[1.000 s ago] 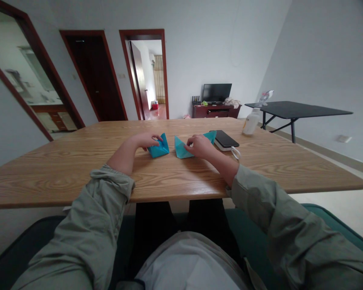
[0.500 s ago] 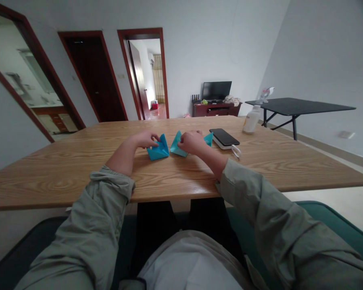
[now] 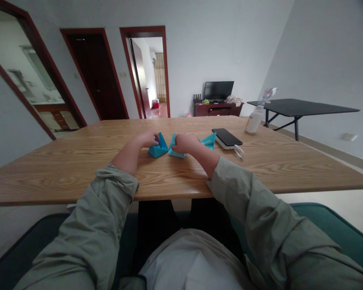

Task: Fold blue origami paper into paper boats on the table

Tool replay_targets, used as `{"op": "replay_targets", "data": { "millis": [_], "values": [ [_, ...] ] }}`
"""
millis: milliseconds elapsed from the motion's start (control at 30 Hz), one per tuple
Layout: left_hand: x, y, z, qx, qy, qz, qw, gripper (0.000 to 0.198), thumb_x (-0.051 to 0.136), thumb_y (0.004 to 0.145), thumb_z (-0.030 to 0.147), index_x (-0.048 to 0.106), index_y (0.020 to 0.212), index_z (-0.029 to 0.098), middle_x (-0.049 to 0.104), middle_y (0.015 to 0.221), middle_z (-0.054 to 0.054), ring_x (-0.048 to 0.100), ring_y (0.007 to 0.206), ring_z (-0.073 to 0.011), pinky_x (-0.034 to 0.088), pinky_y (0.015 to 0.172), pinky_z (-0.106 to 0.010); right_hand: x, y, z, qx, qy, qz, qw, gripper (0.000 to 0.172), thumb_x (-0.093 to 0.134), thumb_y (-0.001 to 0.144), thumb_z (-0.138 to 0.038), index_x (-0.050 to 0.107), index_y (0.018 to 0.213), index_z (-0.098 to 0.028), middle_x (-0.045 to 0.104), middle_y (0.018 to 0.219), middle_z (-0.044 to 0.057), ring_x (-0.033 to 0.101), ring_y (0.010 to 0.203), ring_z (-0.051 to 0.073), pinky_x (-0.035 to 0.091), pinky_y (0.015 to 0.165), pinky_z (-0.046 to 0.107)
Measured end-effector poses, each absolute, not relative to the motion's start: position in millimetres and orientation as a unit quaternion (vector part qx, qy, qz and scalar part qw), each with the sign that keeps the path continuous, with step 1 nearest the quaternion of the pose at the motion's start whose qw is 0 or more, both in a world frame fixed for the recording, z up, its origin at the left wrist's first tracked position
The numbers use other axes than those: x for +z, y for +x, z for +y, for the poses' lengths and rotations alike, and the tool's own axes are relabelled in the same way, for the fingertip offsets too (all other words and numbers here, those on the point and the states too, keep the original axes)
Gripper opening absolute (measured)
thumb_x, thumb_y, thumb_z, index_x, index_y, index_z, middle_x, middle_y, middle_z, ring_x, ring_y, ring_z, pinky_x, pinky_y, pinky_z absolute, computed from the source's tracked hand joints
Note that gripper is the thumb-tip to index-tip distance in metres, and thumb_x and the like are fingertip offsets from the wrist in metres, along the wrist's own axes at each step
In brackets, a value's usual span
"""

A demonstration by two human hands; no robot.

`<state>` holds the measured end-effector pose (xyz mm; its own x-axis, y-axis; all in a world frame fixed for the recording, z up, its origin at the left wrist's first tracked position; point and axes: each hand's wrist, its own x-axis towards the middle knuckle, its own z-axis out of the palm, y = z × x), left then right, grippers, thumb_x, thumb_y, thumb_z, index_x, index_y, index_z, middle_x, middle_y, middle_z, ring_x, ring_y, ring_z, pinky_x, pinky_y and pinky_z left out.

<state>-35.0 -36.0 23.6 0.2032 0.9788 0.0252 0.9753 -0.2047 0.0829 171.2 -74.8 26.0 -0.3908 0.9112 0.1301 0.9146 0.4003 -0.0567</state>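
Three folded paper boats stand in a row on the wooden table. My left hand [image 3: 147, 139] pinches the back left part of the darker blue paper boat [image 3: 159, 150], whose tall point rises beside my fingers. My right hand [image 3: 186, 143] is closed on the light blue paper boat [image 3: 177, 154], hiding much of it. The two boats are close together, their near ends about touching. Beyond my right wrist, a teal paper boat [image 3: 211, 141] shows only in part, behind my hand.
A black phone [image 3: 226, 137] lies on a white block with a strap loop, right of the boats. Farther right stands a whitish plastic bottle [image 3: 253, 121]. The wooden table's [image 3: 103, 181] near edge runs under my forearms. A black folding table [image 3: 302, 106] stands behind at right.
My right hand has moved slightly left with the light blue boat, closer to the darker one. More of the teal boat shows now. My left hand still grips the darker boat, which has turned slightly.
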Motion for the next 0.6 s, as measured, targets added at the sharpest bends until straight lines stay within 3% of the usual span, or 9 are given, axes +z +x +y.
{"op": "replay_targets", "data": {
  "millis": [100,233,400,600],
  "values": [
    [23.3,-40.1,-39.8,0.054,0.776,0.627,0.043,0.038,0.064,0.076,0.029,0.07,0.112,0.021,0.072,0.103,-0.002,0.064,0.089,-0.0152,0.045,0.067,-0.019,30.7,181.6,-69.6,0.001,-0.532,-0.837,0.127,0.055,0.044,0.088,-0.065,0.072,0.103,-0.019,0.072,0.109,0.014,0.066,0.101,0.029,0.05,0.084,0.036],
    [20.1,-52.5,-39.6,0.071,0.774,0.628,0.04,0.041,0.063,0.075,0.028,0.07,0.114,0.019,0.07,0.105,-0.003,0.064,0.087,-0.0159,0.045,0.065,-0.02,24.5,216.4,-51.3,-0.054,-0.562,-0.8,0.201,0.056,0.041,0.091,-0.061,0.066,0.118,-0.018,0.065,0.125,0.016,0.059,0.116,0.031,0.045,0.096,0.04],
    [12.6,-60.2,-36.3,0.07,0.774,0.628,0.048,0.04,0.063,0.076,0.029,0.069,0.115,0.019,0.07,0.104,-0.004,0.064,0.087,-0.0163,0.045,0.066,-0.021,-7.1,253.5,-27.5,-0.037,-0.58,-0.805,0.114,0.054,0.053,0.088,-0.049,0.057,0.132,-0.018,0.06,0.133,0.016,0.059,0.119,0.029,0.043,0.097,0.037],
    [10.1,-57.1,-39.7,0.067,0.777,0.622,0.066,0.04,0.063,0.077,0.03,0.069,0.114,0.02,0.07,0.104,-0.004,0.064,0.089,-0.0165,0.047,0.072,-0.021,-19.1,255.9,-21.9,-0.006,-0.556,-0.826,0.088,0.043,0.053,0.089,-0.048,0.065,0.117,-0.019,0.07,0.117,0.012,0.065,0.105,0.027,0.046,0.088,0.033]
  ]
}}
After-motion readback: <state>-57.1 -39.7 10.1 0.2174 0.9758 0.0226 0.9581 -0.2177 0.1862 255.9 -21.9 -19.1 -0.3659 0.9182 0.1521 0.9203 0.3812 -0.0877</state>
